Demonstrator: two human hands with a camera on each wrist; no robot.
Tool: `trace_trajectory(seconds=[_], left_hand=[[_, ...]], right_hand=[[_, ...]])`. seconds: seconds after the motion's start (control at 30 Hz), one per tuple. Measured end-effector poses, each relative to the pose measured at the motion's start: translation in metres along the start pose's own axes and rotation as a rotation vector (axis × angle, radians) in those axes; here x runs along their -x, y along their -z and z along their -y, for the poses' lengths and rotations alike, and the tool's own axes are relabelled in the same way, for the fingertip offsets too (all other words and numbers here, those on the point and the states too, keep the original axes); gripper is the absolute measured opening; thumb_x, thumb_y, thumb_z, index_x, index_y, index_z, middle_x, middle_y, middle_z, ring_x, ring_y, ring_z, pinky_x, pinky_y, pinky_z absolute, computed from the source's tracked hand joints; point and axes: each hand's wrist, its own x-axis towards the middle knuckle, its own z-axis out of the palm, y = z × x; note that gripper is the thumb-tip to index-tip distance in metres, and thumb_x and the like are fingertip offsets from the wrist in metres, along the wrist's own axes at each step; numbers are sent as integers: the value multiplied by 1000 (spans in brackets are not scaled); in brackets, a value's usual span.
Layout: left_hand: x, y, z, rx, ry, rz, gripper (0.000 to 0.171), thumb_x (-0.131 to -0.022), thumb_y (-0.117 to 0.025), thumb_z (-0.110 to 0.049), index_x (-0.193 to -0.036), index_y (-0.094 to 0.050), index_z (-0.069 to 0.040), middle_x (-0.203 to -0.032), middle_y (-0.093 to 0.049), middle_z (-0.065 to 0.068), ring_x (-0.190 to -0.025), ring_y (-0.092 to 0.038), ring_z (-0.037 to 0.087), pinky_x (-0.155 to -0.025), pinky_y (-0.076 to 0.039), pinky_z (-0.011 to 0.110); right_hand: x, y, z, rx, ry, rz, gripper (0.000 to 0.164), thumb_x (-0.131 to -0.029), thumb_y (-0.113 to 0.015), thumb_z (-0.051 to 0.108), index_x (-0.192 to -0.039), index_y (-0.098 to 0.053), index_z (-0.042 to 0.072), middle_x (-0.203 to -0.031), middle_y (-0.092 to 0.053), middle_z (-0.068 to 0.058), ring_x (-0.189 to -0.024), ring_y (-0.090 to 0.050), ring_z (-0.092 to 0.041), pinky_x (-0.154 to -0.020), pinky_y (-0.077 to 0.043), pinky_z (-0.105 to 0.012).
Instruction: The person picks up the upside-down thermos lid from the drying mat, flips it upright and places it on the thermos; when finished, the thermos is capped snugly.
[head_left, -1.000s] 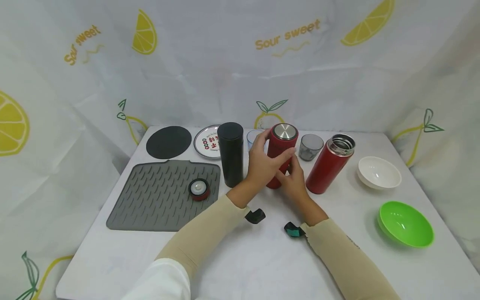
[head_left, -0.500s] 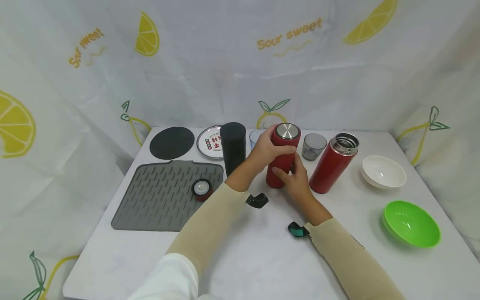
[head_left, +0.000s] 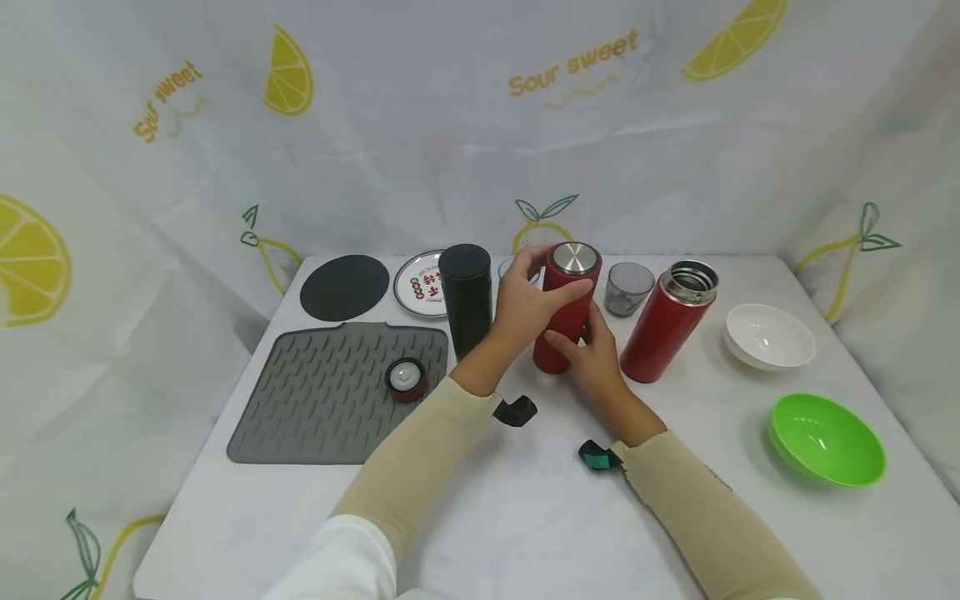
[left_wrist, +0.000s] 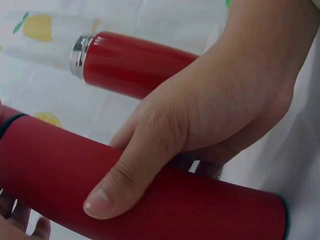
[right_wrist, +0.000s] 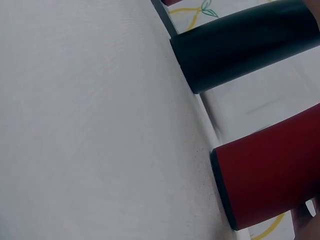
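Observation:
A matte red thermos (head_left: 564,321) with a silver-topped lid (head_left: 576,259) stands upright on the white table. My left hand (head_left: 521,304) grips it around the top, thumb across the front and fingers reaching behind. Lower on the body, my right hand (head_left: 597,354) holds it; in the left wrist view that right hand (left_wrist: 165,125) lies with its thumb along the red side. A dark ring near the lid shows there too. A glossy red thermos (head_left: 667,325) without a lid stands to the right, its steel mouth bare.
Left of my hands stands a black thermos (head_left: 467,296). A grey ribbed mat (head_left: 322,400) bears a small dark-red lid (head_left: 406,379). Behind are a black disc (head_left: 344,287), a printed plate (head_left: 420,283) and a glass (head_left: 628,289). A white bowl (head_left: 769,337) and green bowl (head_left: 827,440) sit right.
My left hand has shifted its fingers around the thermos top; its index finger shows left of the lid again. My right hand keeps its hold, and the thermos stays in place.

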Motion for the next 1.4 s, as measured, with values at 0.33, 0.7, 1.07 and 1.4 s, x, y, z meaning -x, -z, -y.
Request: trace_trajectory(seconds=[0.33,0.7,1.07,1.4], left_hand=[[32,18,5,-198,18,174,75,-89,-69,-42,-150,-35,-15,-143,-47,-2,-130,-44,14,-102,-41,41],[92,151,22,-613,-419,333,30,-82,-79,-16,-110,-71,-7,-108,-69,1,-104,-61,16,-84,-52,31],[87,223,76,-827,177,457,93,-69,-86,-45,-141,-46,-1,-139,-48,18,-129,-42,36,-103,-36,55],[94,194,52,-833,17,465,74,-71,-87,-32,-131,-54,-6,-125,-55,8,-114,-52,25,-95,-46,45]], right_hand=[[-9,-2,-30,8,22,-7,77,-88,-73,18,-152,-30,13,-142,-48,-13,-128,-47,-32,-105,-36,-51],[-8,3,-34,-17,-54,-19,79,-85,-77,28,-150,-32,22,-139,-50,-5,-128,-46,-27,-104,-38,-51],[-7,3,-14,-11,-119,6,85,-85,-78,27,-153,-27,19,-142,-47,-9,-130,-44,-30,-102,-40,-51],[28,21,-6,107,39,-135,75,-83,-79,22,-146,-39,17,-131,-53,-5,-122,-49,-19,-104,-39,-47]])
